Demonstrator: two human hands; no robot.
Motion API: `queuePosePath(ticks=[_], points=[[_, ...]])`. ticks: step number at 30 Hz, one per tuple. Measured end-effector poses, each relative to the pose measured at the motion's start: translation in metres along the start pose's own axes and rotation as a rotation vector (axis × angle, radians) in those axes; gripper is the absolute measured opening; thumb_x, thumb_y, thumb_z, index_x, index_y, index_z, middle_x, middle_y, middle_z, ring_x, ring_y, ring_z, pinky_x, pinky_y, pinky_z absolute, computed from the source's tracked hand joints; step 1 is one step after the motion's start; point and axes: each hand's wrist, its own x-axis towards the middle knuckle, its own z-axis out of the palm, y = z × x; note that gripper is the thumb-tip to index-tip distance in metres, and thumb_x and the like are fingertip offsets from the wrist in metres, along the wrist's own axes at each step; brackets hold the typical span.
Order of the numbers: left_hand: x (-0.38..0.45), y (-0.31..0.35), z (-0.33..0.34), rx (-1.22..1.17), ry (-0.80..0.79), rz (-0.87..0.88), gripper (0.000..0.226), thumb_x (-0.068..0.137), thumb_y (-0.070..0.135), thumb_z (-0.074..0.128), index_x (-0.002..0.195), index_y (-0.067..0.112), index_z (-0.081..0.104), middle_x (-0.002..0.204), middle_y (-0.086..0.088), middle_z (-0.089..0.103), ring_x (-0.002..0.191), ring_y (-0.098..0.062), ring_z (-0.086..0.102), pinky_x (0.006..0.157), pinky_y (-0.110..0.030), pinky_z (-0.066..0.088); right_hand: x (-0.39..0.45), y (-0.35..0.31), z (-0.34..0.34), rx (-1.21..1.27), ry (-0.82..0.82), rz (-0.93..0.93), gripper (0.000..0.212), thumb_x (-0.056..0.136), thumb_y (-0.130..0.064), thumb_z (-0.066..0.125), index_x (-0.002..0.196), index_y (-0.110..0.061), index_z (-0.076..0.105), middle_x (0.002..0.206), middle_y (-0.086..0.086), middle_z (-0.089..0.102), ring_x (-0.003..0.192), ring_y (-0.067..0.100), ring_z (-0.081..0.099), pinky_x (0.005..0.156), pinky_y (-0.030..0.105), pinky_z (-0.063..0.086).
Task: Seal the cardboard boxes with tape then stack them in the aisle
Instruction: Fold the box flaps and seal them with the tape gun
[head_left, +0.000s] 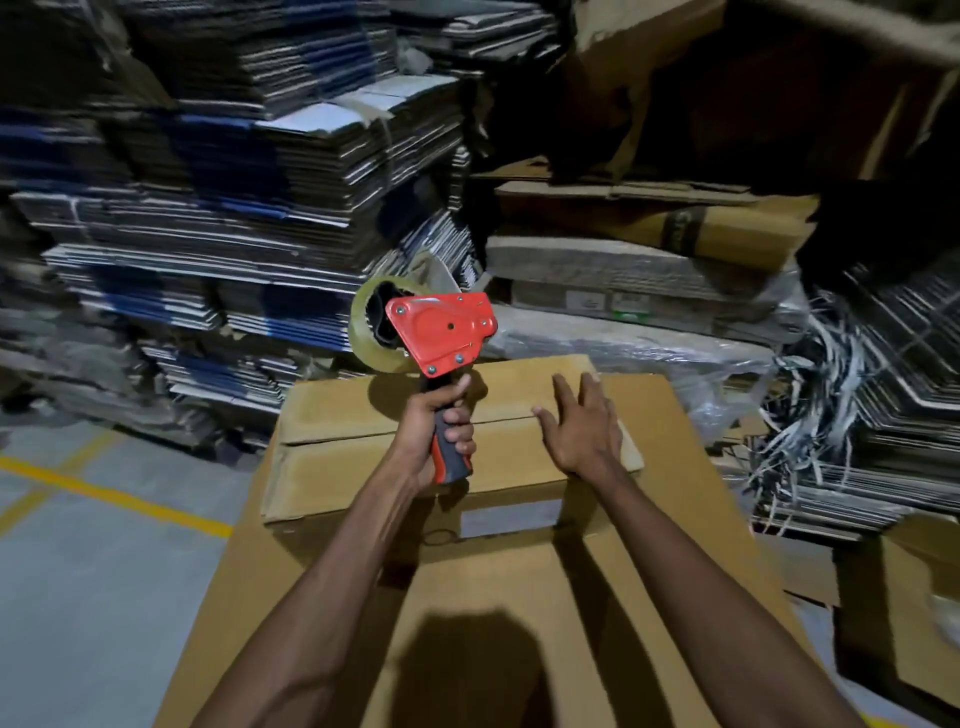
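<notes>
Dim warehouse light, source behind and above the camera: a dark head-shaped shadow falls on the big cardboard box (519, 597) in the foreground. Red tape dispenser (441, 332) is brightest and fairly sharp. Stacks of flattened cartons (234, 208) smeared by motion blur. Corners dark; wide-angle bending at edges, floor line (119, 493) curves.

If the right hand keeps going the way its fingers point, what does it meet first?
Likely the far top flap of the small brown cardboard box; the right hand lies open over its seam, fingers pointing away. Depth is unclear.
</notes>
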Motion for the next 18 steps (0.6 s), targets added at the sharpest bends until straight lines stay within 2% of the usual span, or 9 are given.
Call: queuePosePath(ticks=[4,6,8,10,12,14,15,16,18], points=[[0.022,-0.029,0.04,-0.041,-0.062,-0.085,0.031,0.093,0.028,0.062,0.063,0.022,0.059,0.053,0.009,0.039,0.039,-0.008,0.038,0.044,-0.024,0.036,-0.016,0.007,-0.003,-0.05,-0.019,0.042,0.074,0.106,-0.062,0.027,0.167,-0.021,0.016,0.172,0.023,0.006,0.159,0.039,0.004,0.128,0.046,0.005],[0.03,-0.042,0.05,-0.035,-0.071,-0.106,0.032,0.095,0.028,0.061,0.063,0.022,0.06,0.053,0.009,0.039,0.04,-0.008,0.038,0.044,-0.024,0.035,-0.019,0.018,-0.004,0.034,0.014,0.007,0.067,0.106,-0.057,0.039,0.162,-0.019,0.033,0.167,0.023,0.025,0.155,0.04,0.02,0.125,0.046,0.015],[0.034,-0.051,0.057,-0.019,-0.087,-0.135,0.034,0.095,0.027,0.06,0.062,0.021,0.057,0.051,0.01,0.038,0.038,-0.007,0.037,0.042,-0.023,0.034,-0.022,0.031,-0.011,0.267,0.102,-0.036,0.051,0.104,-0.044,0.055,0.148,-0.018,0.053,0.15,0.015,0.052,0.138,0.037,0.047,0.116,0.043,0.036],[0.036,-0.056,0.065,-0.037,-0.119,-0.166,0.035,0.095,0.025,0.059,0.061,0.02,0.052,0.05,0.01,0.037,0.036,-0.006,0.036,0.04,-0.021,0.032,-0.024,0.039,-0.026,0.46,0.17,-0.067,0.044,0.101,-0.038,0.063,0.141,-0.021,0.06,0.139,0.007,0.06,0.128,0.031,0.057,0.108,0.043,0.045],[0.038,-0.058,0.074,-0.099,-0.148,-0.194,0.036,0.095,0.024,0.058,0.062,0.019,0.046,0.048,0.01,0.036,0.034,-0.006,0.034,0.037,-0.02,0.032,-0.025,0.045,-0.041,0.337,0.134,-0.081,0.063,0.093,-0.059,0.064,0.149,-0.032,0.05,0.152,0.007,0.048,0.142,0.034,0.043,0.115,0.053,0.033],[0.04,-0.057,0.081,-0.152,-0.154,-0.202,0.035,0.094,0.021,0.059,0.064,0.019,0.041,0.047,0.01,0.036,0.033,-0.005,0.034,0.035,-0.02,0.031,-0.033,0.044,-0.045,0.165,-0.021,0.073,0.097,0.08,-0.086,0.056,0.16,-0.042,0.025,0.17,0.007,0.013,0.154,0.048,0.013,0.119,0.065,0.012],[0.041,-0.055,0.083,-0.16,-0.154,-0.2,0.035,0.093,0.02,0.059,0.065,0.02,0.039,0.046,0.01,0.036,0.033,-0.005,0.033,0.035,-0.02,0.031,-0.04,0.043,-0.039,0.164,-0.075,0.176,0.106,0.077,-0.092,0.051,0.162,-0.042,0.016,0.172,0.01,0.002,0.153,0.053,0.006,0.12,0.067,0.008],[0.042,-0.052,0.084,-0.154,-0.158,-0.198,0.035,0.092,0.02,0.059,0.064,0.02,0.039,0.046,0.01,0.036,0.033,-0.005,0.033,0.035,-0.02,0.03,-0.047,0.043,-0.029,0.192,-0.084,0.259,0.107,0.078,-0.094,0.047,0.163,-0.039,0.013,0.171,0.015,0.004,0.151,0.055,0.012,0.12,0.066,0.014],[0.044,-0.046,0.084,-0.121,-0.174,-0.206,0.035,0.092,0.021,0.059,0.062,0.02,0.04,0.045,0.01,0.035,0.033,-0.005,0.032,0.035,-0.02,0.03,-0.055,0.044,-0.011,0.22,0.045,0.3,0.093,0.09,-0.083,0.045,0.162,-0.032,0.02,0.158,0.022,0.038,0.137,0.048,0.045,0.111,0.055,0.04]])
